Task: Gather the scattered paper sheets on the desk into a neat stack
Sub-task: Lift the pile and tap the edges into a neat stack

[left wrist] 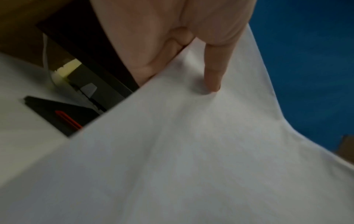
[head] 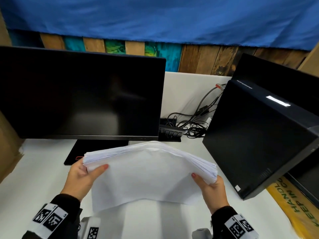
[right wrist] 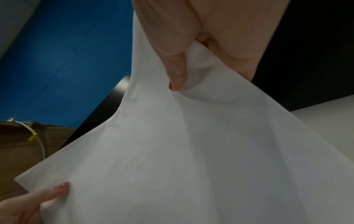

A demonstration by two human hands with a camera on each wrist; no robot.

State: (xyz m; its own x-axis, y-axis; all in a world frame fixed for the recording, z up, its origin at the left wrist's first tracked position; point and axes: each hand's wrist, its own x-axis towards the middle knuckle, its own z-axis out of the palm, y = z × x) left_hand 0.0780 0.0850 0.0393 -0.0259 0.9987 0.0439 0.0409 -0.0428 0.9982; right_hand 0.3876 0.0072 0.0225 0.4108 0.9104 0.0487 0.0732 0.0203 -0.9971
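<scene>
A thick stack of white paper sheets is held upright above the white desk, its top edges fanned and arched. My left hand grips the stack's left side, thumb on the near face. My right hand grips the right side the same way. In the left wrist view the thumb presses the paper. In the right wrist view my thumb pinches the sheet, and the left hand shows at the lower left.
A dark monitor stands close behind the stack, its base on the desk. A black computer tower stands at the right, with tangled cables between them. Cardboard lies at the left edge.
</scene>
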